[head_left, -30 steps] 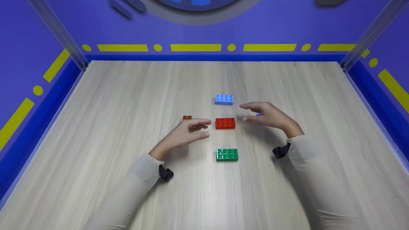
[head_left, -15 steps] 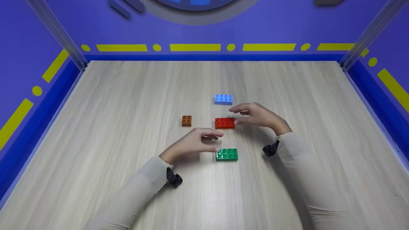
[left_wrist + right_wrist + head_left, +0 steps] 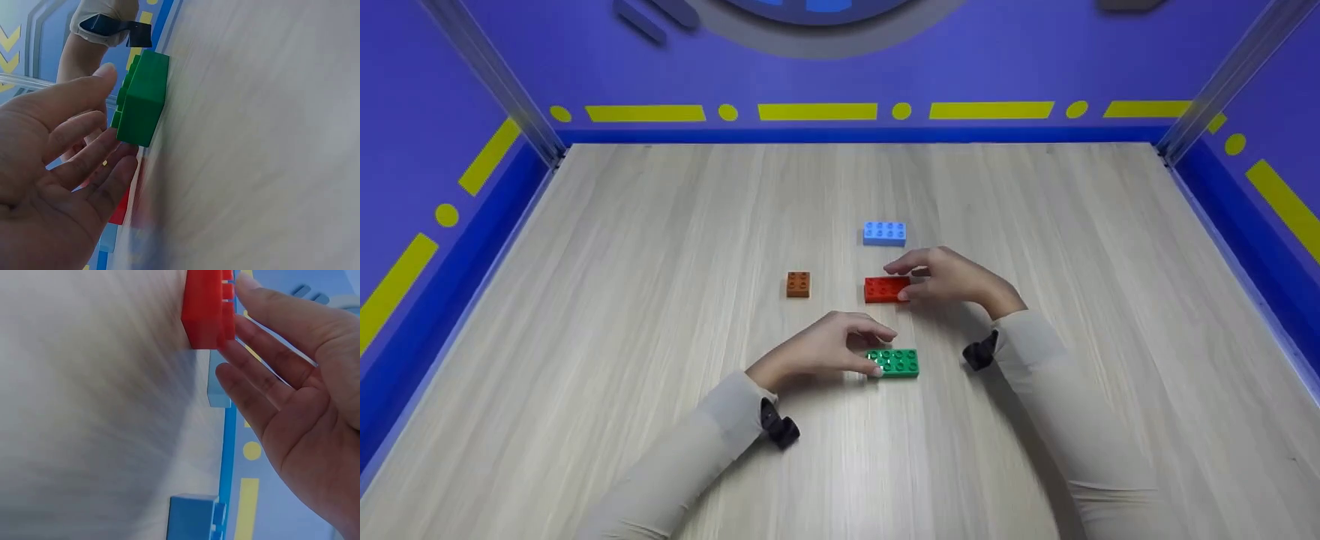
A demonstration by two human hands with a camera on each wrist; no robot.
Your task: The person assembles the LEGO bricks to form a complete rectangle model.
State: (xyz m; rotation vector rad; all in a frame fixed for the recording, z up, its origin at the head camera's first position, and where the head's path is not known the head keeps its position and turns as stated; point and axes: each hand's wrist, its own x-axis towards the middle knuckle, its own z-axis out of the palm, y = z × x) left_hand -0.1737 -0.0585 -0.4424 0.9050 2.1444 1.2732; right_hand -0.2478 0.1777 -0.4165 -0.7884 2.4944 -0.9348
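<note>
My left hand (image 3: 829,345) is over the left end of the green brick (image 3: 901,363), thumb at its near side and fingers above its far side. In the left wrist view the thumb and fingers stand spread around the studded side of the green brick (image 3: 143,98). My right hand (image 3: 952,279) reaches over the right end of the red brick (image 3: 879,289). Its thumb lies near the front edge and its fingers near the back. The right wrist view shows the fingers loosely extended beside the red brick (image 3: 205,312), not closed around it.
A light blue brick (image 3: 884,234) lies behind the red one, and a small brown brick (image 3: 798,284) to the left. Another blue brick (image 3: 192,517) shows in the right wrist view, hidden by my right hand in the head view. Blue walls (image 3: 840,75) bound the table.
My left hand has moved toward me and right, from beside the red brick to the green one, uncovering the brown brick. My right hand has moved left onto the red brick's end.
</note>
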